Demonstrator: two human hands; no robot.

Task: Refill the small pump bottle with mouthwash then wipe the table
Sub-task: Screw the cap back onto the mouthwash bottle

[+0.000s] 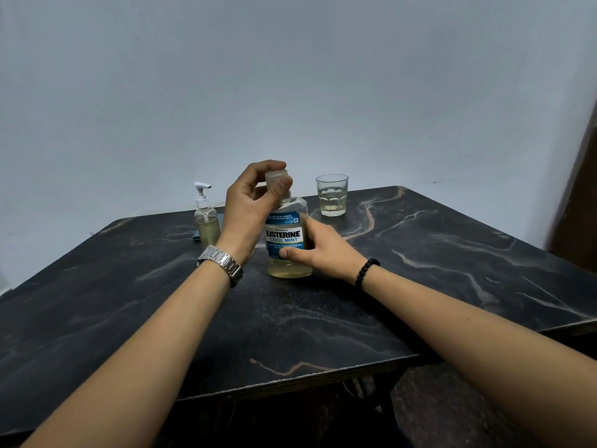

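Standing upright near the middle of the dark marbled counter (452,253), the mouthwash bottle (287,240) has its long axis vertical, and both hands are already on it. The left hand (248,202) comes over from the near left, its fingers and thumb curled round the clear cap (276,176) at the top; whether that cap is seated on the neck or already lifted free cannot be told. The right hand (318,250) wraps the lower body of the bottle from the right side, thumb across the label, bracing it against the counter. The move ahead probably turns on this stack: cap directly above neck, one hand twisting while the other holds the body from turning. The small pump bottle (206,218) stands upright just behind and to the left of the left wrist, pump head still fitted, so the left hand is the nearer one to it. It holds pale yellowish liquid to roughly half its height. The mouthwash bottle carries a shallow layer of similar liquid at its base. A faceted glass (332,195) stands further back on the right, apart from the bottle, with a little pale liquid in it. No cloth for wiping is in view.
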